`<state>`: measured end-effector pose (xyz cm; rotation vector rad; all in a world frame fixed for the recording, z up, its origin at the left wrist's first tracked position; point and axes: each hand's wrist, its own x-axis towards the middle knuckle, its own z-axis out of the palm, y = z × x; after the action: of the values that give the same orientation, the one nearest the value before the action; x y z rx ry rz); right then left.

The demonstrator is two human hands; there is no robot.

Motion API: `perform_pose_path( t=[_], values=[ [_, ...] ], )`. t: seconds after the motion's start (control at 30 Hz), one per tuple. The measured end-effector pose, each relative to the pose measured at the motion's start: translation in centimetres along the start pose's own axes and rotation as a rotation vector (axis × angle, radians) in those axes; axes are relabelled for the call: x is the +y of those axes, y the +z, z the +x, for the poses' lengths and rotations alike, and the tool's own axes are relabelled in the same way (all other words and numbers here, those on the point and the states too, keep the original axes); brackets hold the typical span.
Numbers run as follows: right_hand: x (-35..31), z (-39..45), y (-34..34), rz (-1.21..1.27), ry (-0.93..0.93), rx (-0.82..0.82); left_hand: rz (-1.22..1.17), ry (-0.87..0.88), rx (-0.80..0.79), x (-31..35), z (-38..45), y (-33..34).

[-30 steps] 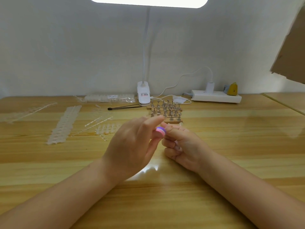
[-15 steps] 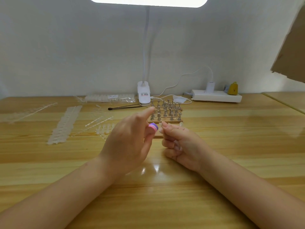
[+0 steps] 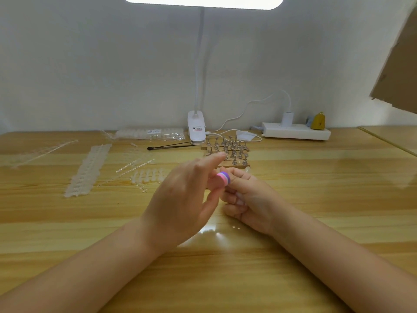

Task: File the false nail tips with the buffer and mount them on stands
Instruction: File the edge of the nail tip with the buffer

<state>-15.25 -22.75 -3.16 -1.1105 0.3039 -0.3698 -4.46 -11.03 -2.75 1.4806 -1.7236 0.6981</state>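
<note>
Head view, hands at centre over a glossy wooden table [image 3: 316, 222]. The left hand [image 3: 180, 199] pinches a small buffer [image 3: 223, 178] between thumb and fingers, index finger extended above it; only the buffer's end shows, a rounded block banded pink, white and purple, the rest hidden behind the fingers. The right hand [image 3: 250, 199] is curled, its fingertips meeting the buffer's purple face. What those fingers hold cannot be made out: any nail tip there is covered by the buffer and the fingers, so whether this hand grasps something cannot be told.

Behind the hands stand the stands [image 3: 228, 151], small metal pegs with flared tops set in rows on wooden strips; the left index finger overlaps their near-left corner. A single clear tip [image 3: 247, 170] lies on the table just beyond the right hand. To the left lie translucent strips of tips [image 3: 86, 170], a shorter row [image 3: 147, 176], thin clear sprues [image 3: 135, 164] and, at the far left, faint sprues [image 3: 40, 151] that blend into the wood. A bagged pack [image 3: 150, 133] lies by the wall, its label too small to read. A thin black brush [image 3: 171, 146] lies beside the white lamp clamp [image 3: 196, 128]; the lamp head [image 3: 203, 1] is cut off by the top edge. A white power strip [image 3: 295, 131] carries a plug; a yellow object [image 3: 318, 121] sits at its right end. Brown cardboard [image 3: 399, 64] is cropped at the right edge.
</note>
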Motion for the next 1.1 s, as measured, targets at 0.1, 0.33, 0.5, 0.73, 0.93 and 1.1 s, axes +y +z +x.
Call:
perform_pose_path(
  t=[0.1, 0.33, 0.5, 0.73, 0.93, 1.1],
  values=[
    [0.0, 0.1, 0.0, 0.019, 0.001, 0.020, 0.049, -0.089, -0.042, -0.7, -0.2, -0.2],
    [0.1, 0.0, 0.0, 0.032, -0.014, 0.014, 0.004, -0.007, 0.020, 0.5, -0.2, 0.2],
    [0.0, 0.1, -0.1, 0.028, -0.011, 0.007, 0.098, -0.183, -0.059, -1.3, -0.7, 0.0],
    [-0.6, 0.7, -0.9, 0.120, -0.112, 0.150, -0.004, -0.347, -0.268, -2.0, -1.1, 0.6],
    [-0.4, 0.4, -1.6, -0.168, -0.135, 0.150, -0.191, -0.438, -0.214, -1.6, -0.9, 0.2],
    [0.0, 0.5, -1.4, -0.358, -0.153, 0.042, -0.315, -0.388, -0.121, -1.0, -0.8, 0.3]
  ],
)
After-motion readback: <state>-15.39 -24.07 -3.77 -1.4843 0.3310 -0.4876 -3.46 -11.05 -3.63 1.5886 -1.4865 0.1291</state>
